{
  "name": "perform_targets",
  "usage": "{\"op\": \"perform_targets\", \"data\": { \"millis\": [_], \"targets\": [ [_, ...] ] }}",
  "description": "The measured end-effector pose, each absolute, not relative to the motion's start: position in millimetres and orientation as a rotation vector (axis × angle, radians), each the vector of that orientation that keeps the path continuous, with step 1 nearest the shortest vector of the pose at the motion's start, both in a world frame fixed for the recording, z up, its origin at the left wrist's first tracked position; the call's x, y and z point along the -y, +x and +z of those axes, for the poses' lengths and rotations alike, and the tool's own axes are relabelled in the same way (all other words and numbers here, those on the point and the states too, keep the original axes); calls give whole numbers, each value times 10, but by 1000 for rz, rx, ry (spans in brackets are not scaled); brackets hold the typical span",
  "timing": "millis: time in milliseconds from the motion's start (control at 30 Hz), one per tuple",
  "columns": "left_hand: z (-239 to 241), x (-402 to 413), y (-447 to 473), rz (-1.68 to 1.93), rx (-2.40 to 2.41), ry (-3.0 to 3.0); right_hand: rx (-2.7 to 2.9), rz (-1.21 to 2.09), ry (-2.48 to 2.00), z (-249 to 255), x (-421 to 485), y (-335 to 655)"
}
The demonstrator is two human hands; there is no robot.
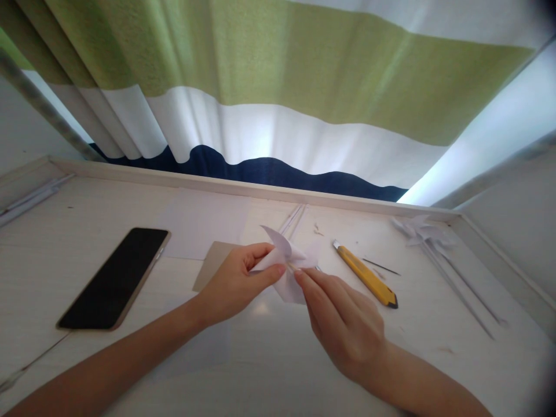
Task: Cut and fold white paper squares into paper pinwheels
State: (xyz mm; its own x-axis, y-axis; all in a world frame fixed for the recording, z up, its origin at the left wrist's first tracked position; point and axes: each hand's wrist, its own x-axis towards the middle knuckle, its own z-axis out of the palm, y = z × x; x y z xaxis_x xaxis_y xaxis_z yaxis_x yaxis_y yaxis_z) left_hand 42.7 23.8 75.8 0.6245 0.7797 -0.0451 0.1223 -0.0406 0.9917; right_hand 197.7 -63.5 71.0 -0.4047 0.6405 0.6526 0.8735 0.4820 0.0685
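A white folded paper pinwheel is held above the white table between both hands. My left hand pinches its folded flaps from the left, thumb and fingers closed on the paper. From the right, my right hand meets it with fingertips pressed together at the pinwheel's centre, on something thin that I cannot make out clearly. Below the left hand lies a brown piece of card.
A black phone lies face up at the left. A yellow utility knife lies right of the hands. Finished white pinwheels on sticks rest at the far right. White paper sheets and straws sit behind; a striped curtain hangs beyond.
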Motion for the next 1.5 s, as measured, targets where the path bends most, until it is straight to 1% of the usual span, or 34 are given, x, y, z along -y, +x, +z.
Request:
{"op": "perform_targets", "data": {
  "millis": [200,433,633,833,1067,1267,1500],
  "targets": [
    [757,-228,437,643,-815,1646,2231,-589,-1192,733,634,1940],
    [741,-207,452,678,-838,1750,2329,-349,-1163,796,593,1958],
    [736,-207,455,678,-858,1748,2324,-400,-1146,748,592,1973],
    [717,-226,464,660,-875,1783,2283,-440,-1234,728,589,1979],
    [647,-210,465,645,-882,1889,2342,-367,-1268,746,567,1957],
    [603,-219,470,634,-892,1956,2346,-448,-1314,651,539,1956],
    [594,-249,445,600,-864,1957,2344,-453,-1289,636,475,1962]
  ]
}}
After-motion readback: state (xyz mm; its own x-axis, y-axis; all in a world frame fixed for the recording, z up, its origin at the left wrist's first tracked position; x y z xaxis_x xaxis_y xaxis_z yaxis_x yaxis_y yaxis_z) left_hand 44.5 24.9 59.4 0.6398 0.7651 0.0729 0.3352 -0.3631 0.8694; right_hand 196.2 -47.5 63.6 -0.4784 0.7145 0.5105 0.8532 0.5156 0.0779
